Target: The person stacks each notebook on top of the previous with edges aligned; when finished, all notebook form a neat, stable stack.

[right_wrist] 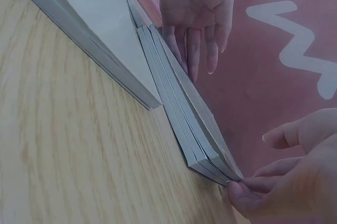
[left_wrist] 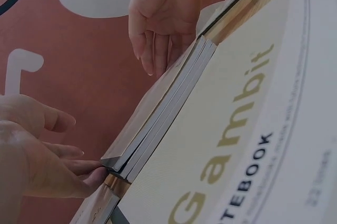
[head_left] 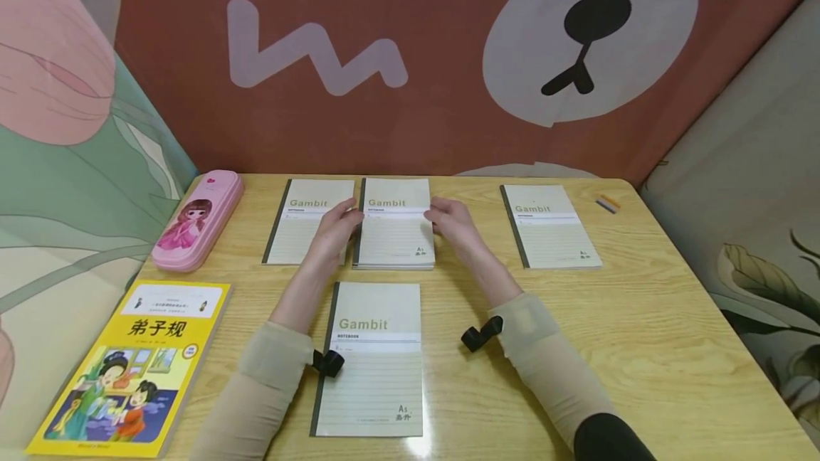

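Observation:
A small stack of pale Gambit notebooks (head_left: 393,233) with dark spines lies near the back of the table. My left hand (head_left: 333,230) touches the stack's spine side, fingertips at its edge. Opposite it, my right hand (head_left: 456,223) rests its fingertips against the right edge. Both wrist views show the stacked layers of the notebooks (left_wrist: 174,103), with the right-hand fingertips (right_wrist: 237,190) at one corner. Another Gambit notebook (head_left: 297,237) lies just left of the stack, partly covered by my left hand. In front lies one more notebook (head_left: 378,390), between my forearms.
Further right lies another Gambit notebook (head_left: 551,233), with small orange and blue pieces (head_left: 608,205) beyond it. A pink pencil case (head_left: 200,219) and a yellow picture book (head_left: 131,368) occupy the left side. A wall hanging (head_left: 448,126) stands behind the wooden table (head_left: 660,347).

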The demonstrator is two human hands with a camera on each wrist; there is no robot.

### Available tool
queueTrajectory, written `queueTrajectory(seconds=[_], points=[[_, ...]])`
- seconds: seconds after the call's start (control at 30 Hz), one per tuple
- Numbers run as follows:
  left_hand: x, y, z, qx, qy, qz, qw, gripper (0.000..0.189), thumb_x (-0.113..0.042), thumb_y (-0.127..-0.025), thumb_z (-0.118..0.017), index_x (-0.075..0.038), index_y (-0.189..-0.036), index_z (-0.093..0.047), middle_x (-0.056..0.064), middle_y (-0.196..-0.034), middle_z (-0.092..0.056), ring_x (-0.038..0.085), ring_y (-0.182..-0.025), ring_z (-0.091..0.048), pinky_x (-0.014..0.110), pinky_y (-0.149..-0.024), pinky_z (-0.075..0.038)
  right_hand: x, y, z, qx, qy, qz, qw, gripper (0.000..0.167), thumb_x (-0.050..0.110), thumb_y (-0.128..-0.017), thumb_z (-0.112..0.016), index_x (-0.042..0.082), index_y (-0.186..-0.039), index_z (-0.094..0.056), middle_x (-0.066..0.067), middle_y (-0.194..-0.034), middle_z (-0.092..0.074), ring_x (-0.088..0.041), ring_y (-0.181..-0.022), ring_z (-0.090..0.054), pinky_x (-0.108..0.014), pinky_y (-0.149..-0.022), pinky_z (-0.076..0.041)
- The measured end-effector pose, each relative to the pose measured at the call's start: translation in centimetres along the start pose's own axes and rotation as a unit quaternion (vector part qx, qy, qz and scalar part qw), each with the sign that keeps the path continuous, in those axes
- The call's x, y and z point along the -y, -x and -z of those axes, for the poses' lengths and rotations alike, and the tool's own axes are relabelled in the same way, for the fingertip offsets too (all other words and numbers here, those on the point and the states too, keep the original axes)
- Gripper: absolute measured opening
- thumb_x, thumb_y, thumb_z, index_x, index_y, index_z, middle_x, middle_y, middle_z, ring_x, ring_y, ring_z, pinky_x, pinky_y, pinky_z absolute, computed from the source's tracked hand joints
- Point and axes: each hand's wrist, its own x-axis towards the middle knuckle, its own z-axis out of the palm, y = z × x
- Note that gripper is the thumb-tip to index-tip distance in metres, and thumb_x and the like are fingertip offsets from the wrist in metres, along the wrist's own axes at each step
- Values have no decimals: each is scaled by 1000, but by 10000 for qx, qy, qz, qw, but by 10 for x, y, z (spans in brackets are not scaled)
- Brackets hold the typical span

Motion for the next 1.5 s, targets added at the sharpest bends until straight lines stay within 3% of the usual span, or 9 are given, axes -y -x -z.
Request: queueTrajectory(seconds=[0.43,1.27,1.5], points=[[-1,0,0,18,-17,55,10000,62,-28,-108,-48,-15,-164,-27,11,-168,-32,31,-155,-34,44,-131,-23,4,2,2,163,258,-291,9991,59,17,-106,-54,-2,-158,-35,-14,-167,-35,-28,-152,-40,-43,-120,-43],[1,1,-1,114,-142,208,9996,65,-28,-107,-51,-15,-165,-25,10,-173,-21,27,-161,-19,44,-133,-18,0,6,5,523,187,-273,9981,62,19,-107,-52,0,-161,-28,-15,-170,-27,-29,-156,-31,-45,-125,-37],[-6,2,4,122,-83,168,9997,64,-29,-108,-48,-17,-165,-22,8,-174,-20,29,-159,-27,43,-132,-22,1,6,6,382,-28,-222,9990,64,18,-106,-52,2,-162,-26,-18,-167,-33,-31,-144,-44,-46,-121,-41]])
